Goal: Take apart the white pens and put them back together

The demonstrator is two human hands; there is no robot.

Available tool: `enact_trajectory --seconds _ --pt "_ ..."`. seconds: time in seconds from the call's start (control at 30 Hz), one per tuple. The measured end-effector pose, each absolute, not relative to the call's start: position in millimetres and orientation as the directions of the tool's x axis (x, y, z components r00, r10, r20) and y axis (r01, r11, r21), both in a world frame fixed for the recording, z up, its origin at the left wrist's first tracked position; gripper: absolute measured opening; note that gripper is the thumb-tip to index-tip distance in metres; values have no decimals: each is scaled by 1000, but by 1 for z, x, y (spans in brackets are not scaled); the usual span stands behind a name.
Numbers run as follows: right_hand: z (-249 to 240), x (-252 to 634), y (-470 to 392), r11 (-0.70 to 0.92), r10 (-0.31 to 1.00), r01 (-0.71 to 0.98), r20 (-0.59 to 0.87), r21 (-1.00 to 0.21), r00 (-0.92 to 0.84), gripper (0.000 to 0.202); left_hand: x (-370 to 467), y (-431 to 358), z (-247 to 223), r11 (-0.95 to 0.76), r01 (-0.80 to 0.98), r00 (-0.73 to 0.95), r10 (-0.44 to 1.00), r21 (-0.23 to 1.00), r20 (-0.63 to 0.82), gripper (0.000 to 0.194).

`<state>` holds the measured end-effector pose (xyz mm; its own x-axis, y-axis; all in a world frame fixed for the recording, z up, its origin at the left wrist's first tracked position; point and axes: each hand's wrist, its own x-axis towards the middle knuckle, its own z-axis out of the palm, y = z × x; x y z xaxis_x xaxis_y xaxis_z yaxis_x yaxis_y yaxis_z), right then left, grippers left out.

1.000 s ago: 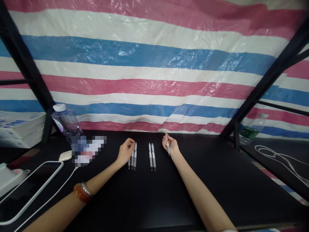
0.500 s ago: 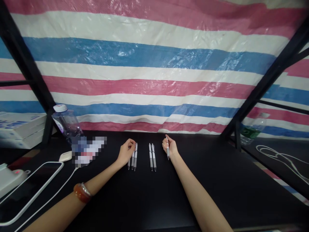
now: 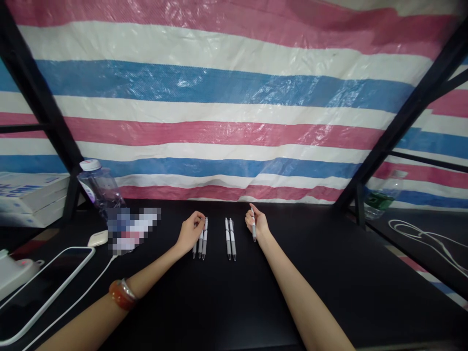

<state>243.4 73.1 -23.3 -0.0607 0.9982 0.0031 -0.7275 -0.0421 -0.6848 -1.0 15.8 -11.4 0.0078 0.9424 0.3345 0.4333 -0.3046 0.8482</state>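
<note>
Three white-and-grey pens [image 3: 204, 243] lie side by side on the black table [image 3: 234, 302], tips toward me. My left hand [image 3: 191, 231] rests over their upper ends, fingers curled and pressed together at the tops of the pens. To their right, a pair of matching pens [image 3: 230, 239] lies close together, touched by neither hand. My right hand [image 3: 259, 223] is closed around another such pen [image 3: 253, 233], which points down toward me. The left fingers partly hide the leftmost pens.
At the left are a clear bottle [image 3: 102, 187], a phone [image 3: 44, 287], a white case [image 3: 98, 238], a cable and stacked boxes [image 3: 32, 197]. A green-labelled bottle [image 3: 382, 200] and white cable [image 3: 424, 239] lie at the right, beyond a black frame. Striped sheeting hangs behind.
</note>
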Motion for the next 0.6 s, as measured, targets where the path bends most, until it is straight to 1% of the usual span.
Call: enact_trajectory --seconds 0.17,0.37,0.6 --pt "-23 242 73 -71 997 -753 -55 -654 -47 5 -1 16 -11 -309 444 7 940 841 341 12" --pt "-23 241 73 -86 995 -764 -89 -640 -38 16 -1 17 -12 -311 443 11 940 841 342 11" --pt "-19 241 71 -111 992 -768 -115 -631 -48 19 -1 16 -13 -333 465 18 930 820 367 10"
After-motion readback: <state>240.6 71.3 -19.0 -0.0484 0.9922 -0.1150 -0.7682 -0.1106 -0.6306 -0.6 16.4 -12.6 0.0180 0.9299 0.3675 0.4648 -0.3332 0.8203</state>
